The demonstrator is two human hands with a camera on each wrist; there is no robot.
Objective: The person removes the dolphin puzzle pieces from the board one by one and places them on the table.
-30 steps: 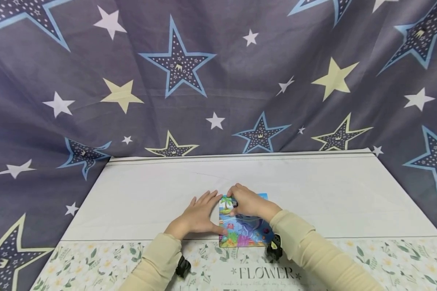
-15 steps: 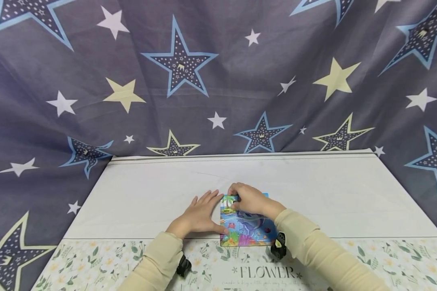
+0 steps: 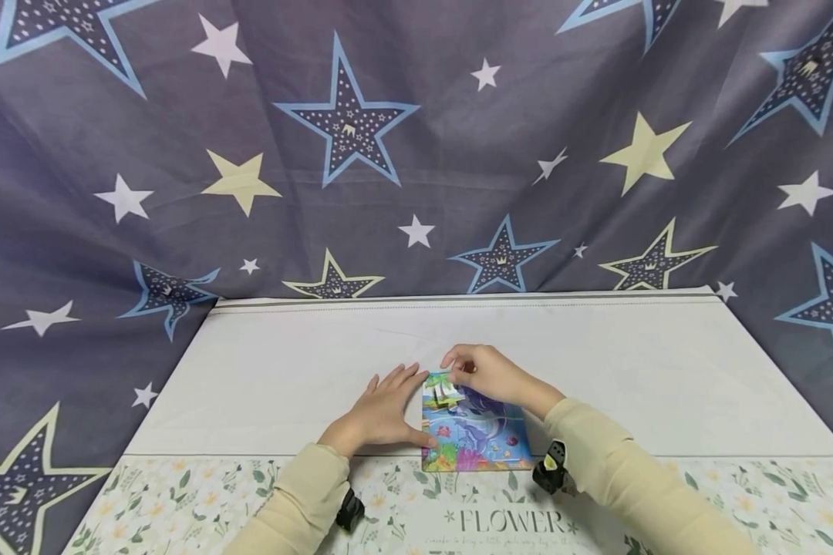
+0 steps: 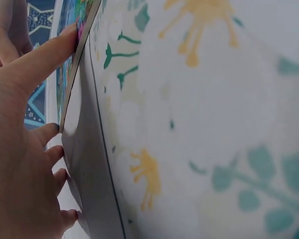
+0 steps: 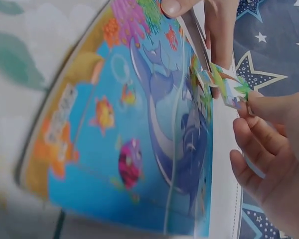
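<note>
A colourful jigsaw puzzle [image 3: 482, 439] with a dolphin and sea animals lies flat in its board on the table. My right hand [image 3: 493, 376] pinches a puzzle piece [image 5: 226, 85] with a palm tree between thumb and fingertips. That piece is tilted up above the board's far left corner, as the right wrist view shows. My left hand [image 3: 378, 412] spreads its straight fingers along the board's left side. Its thumb [image 4: 50, 57] presses on the board's near left part, while the other fingertips touch the table and the far left corner.
A white cloth with a flowered front band [image 3: 201, 493] and the word FLOWER covers the table. Behind it hangs a dark curtain [image 3: 416, 154] printed with stars. Black wrist cameras [image 3: 550, 468] sit at both cuffs.
My right hand has drawn up and to the right, and the palm-tree piece now tilts out of the puzzle. The left hand has stayed in place on the board's edge.
</note>
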